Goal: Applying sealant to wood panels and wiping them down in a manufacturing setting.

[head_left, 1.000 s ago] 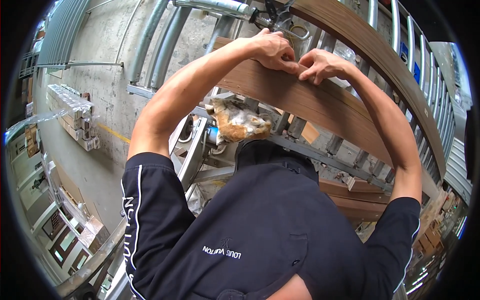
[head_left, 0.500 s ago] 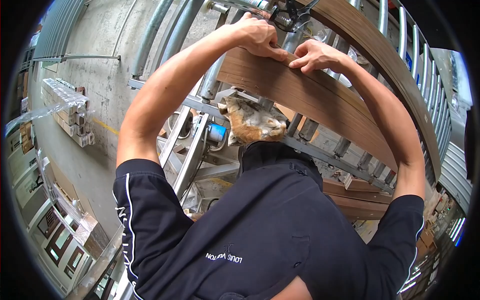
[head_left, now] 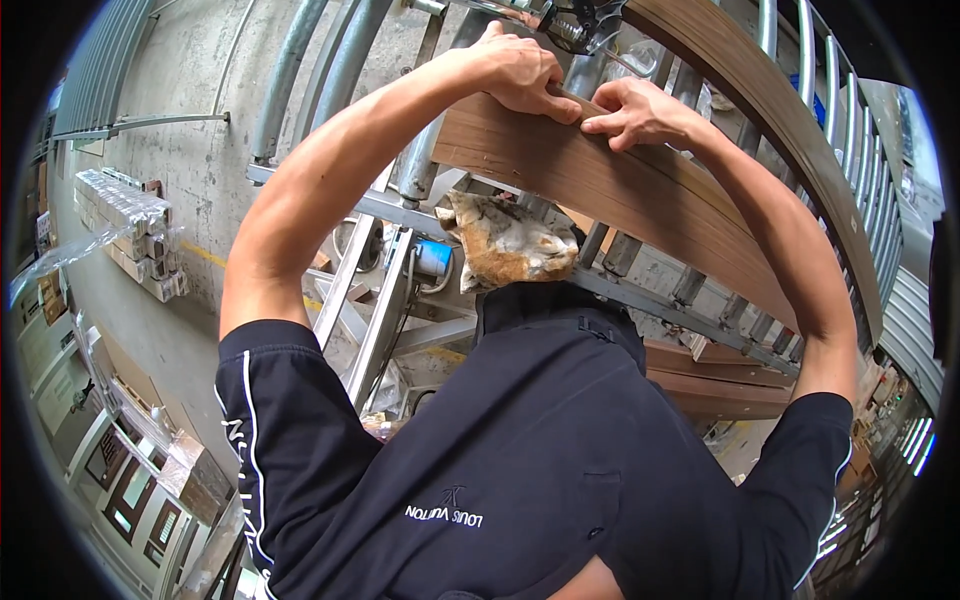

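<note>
A brown wood-grain board (head_left: 600,175) lies across the metal rollers in front of me, its broad face toward me. My left hand (head_left: 525,78) is closed over the board's far edge near its left end, thumb along the top and fingertips hidden behind. Just to the right, my right hand (head_left: 645,113) pinches the same edge, its thumb on the near side. The two thumbs almost meet. A longer wood-grain board (head_left: 770,100) stands beyond, touched by neither hand. Past my left hand is a dark clamp-like fitting (head_left: 577,25), partly cut off by the upper edge.
A stained cloth (head_left: 515,245) hangs on the roller frame (head_left: 680,318) close to my waist. Below it are a blue-and-white can (head_left: 432,258) and more brown boards (head_left: 715,385). Plastic-wrapped stacked pieces (head_left: 140,235) sit on the floor at left. Metal rollers (head_left: 345,75) extend around the boards.
The view has shifted slightly. Both hands keep their grip on the board's edge, with only a small change in the fingers; the board itself shows no clear movement.
</note>
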Available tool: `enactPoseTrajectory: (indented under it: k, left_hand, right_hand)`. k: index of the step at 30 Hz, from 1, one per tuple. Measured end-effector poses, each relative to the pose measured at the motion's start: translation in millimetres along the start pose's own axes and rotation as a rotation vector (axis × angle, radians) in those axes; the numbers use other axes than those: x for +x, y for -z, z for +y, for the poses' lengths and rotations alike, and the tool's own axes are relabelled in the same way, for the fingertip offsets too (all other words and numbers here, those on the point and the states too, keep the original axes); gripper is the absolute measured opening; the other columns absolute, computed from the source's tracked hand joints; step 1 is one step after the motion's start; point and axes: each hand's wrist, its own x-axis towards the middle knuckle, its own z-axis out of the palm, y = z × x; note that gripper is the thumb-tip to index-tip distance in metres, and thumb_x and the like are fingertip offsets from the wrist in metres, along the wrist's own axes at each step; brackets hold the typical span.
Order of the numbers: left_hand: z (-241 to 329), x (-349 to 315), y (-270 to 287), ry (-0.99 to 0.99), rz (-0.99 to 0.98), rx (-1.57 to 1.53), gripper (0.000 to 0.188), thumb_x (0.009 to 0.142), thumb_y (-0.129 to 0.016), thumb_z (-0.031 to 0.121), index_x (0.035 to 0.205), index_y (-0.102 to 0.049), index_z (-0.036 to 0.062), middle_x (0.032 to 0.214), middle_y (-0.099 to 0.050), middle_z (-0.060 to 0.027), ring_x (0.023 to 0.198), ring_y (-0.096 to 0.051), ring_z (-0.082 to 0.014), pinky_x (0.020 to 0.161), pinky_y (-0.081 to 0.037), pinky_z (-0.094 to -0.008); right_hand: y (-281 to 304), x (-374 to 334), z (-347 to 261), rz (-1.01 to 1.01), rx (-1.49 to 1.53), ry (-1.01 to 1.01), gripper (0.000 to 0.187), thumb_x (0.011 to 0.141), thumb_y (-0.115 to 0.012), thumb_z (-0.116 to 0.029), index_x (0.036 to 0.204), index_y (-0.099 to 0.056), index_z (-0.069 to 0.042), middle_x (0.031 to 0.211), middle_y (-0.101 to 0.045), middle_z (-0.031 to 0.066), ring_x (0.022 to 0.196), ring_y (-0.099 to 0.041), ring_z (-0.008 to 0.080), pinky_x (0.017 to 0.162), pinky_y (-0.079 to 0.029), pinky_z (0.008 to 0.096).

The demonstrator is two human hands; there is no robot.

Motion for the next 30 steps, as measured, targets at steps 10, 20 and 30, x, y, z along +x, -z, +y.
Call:
enactPoseTrajectory:
  k: [10, 20, 30]
  left_hand:
    - [-1, 1, 0, -0.005, -0.006, 0.017, 0.068, 0.084, -0.053, 0.075, 0.093, -0.073, 0.011, 0.089, -0.072, -0.0118, 0.094, -0.067, -0.0287, 0.089, -0.036, -0.0472]
    - [-43, -17, 2, 0.091, -0.115, -0.1, 0.077, 0.086, -0.041, 0.081, 0.108, -0.075, 0.015, 0.098, -0.073, -0.015, 0.098, -0.068, -0.0327, 0.089, -0.047, -0.0489]
    - [-47, -13, -3, 0.056, -0.1, -0.036, 0.082, 0.084, -0.04, 0.087, 0.112, -0.073, 0.0173, 0.098, -0.073, -0.0124, 0.1, -0.069, -0.0284, 0.093, -0.04, -0.0506]
  right_hand:
    - [2, 5, 8, -0.009, 0.021, 0.022, 0.04, 0.084, -0.077, -0.034, 0.098, -0.071, 0.003, 0.081, -0.068, 0.0093, 0.077, -0.063, 0.0144, 0.065, -0.049, 0.0338]
    - [1, 5, 16, -0.068, 0.252, -0.043, 0.038, 0.086, -0.074, -0.03, 0.104, -0.07, 0.004, 0.084, -0.063, -0.0007, 0.078, -0.053, 0.0074, 0.07, -0.043, 0.0262]
    - [-3, 5, 12, -0.034, 0.246, -0.079, 0.038, 0.087, -0.075, -0.034, 0.096, -0.07, 0.003, 0.078, -0.062, -0.0013, 0.071, -0.054, 0.007, 0.061, -0.043, 0.0277]
